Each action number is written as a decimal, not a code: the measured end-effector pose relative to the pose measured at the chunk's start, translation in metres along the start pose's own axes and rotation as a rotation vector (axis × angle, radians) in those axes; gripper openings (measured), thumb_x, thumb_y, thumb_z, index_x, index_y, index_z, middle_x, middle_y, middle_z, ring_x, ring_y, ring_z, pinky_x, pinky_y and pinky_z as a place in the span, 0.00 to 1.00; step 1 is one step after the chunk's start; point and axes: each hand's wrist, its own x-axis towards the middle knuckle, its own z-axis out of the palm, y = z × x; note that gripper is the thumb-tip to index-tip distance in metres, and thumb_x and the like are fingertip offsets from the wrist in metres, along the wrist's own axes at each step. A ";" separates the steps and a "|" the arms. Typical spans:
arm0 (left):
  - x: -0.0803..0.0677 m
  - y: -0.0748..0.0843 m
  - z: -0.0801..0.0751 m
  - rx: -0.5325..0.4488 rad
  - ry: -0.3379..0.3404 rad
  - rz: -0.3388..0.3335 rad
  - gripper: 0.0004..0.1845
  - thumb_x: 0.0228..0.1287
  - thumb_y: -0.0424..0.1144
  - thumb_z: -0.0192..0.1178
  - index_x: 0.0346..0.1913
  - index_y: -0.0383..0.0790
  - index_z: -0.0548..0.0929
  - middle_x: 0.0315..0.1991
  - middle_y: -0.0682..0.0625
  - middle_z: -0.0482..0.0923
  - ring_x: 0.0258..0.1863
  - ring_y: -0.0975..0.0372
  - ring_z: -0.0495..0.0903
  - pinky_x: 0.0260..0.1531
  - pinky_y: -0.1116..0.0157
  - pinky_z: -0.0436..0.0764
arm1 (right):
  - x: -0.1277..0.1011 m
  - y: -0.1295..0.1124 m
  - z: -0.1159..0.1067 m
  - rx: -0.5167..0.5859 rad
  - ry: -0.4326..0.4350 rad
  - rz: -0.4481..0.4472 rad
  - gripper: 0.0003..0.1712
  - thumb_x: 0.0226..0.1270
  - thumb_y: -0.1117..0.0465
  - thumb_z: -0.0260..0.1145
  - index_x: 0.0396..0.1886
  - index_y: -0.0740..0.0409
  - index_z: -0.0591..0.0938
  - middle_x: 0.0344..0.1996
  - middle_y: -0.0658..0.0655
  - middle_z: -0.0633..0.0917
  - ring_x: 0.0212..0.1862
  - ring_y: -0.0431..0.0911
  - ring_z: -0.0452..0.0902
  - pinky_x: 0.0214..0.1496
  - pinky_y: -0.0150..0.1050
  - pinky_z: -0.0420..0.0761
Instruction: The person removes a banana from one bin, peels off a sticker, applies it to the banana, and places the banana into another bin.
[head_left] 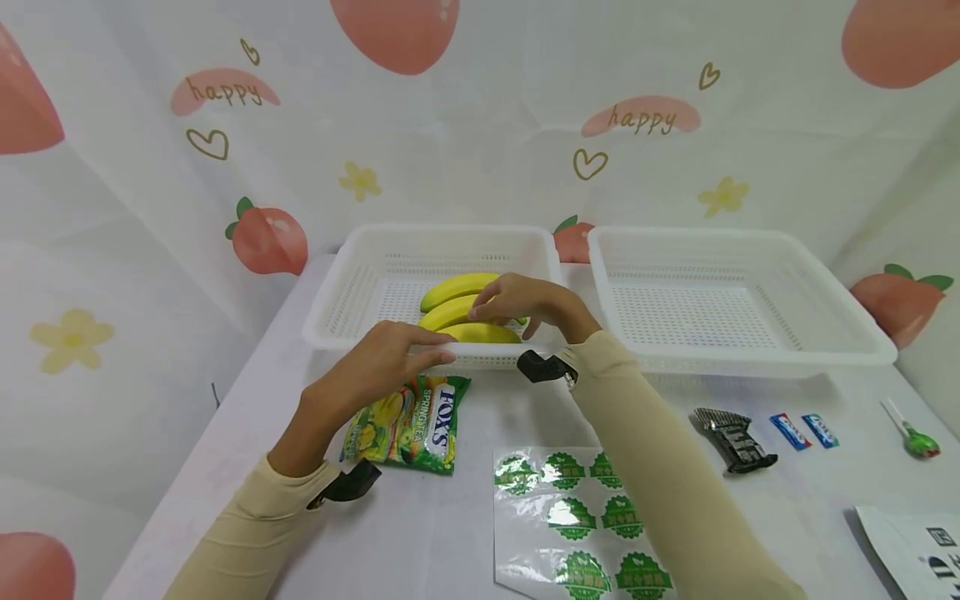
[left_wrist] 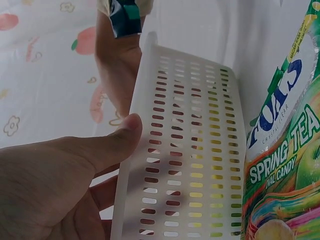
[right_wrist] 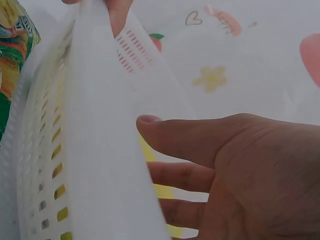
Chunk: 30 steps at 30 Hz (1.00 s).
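Three yellow bananas lie in the left white basket. My right hand reaches over the front rim, its relaxed fingers resting on the bananas. In the right wrist view the right hand has thumb and fingers spread, with banana yellow behind them and the basket wall beside them. My left hand lies with straight fingers against the basket's front rim. Its thumb lies by the perforated wall. A green FOX'S candy bag lies on the table below that hand.
A second white basket stands to the right, nothing in it. A sheet of green stickers lies near the front. Right of it are a black wrapper, two small blue packets, a green lollipop and a printed paper.
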 end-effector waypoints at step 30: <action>-0.001 0.001 0.000 0.075 0.028 0.004 0.24 0.77 0.54 0.63 0.68 0.46 0.85 0.48 0.51 0.90 0.36 0.59 0.79 0.39 0.60 0.78 | -0.014 0.000 -0.006 -0.186 0.125 -0.128 0.31 0.66 0.61 0.77 0.67 0.58 0.80 0.64 0.64 0.80 0.57 0.56 0.81 0.47 0.46 0.90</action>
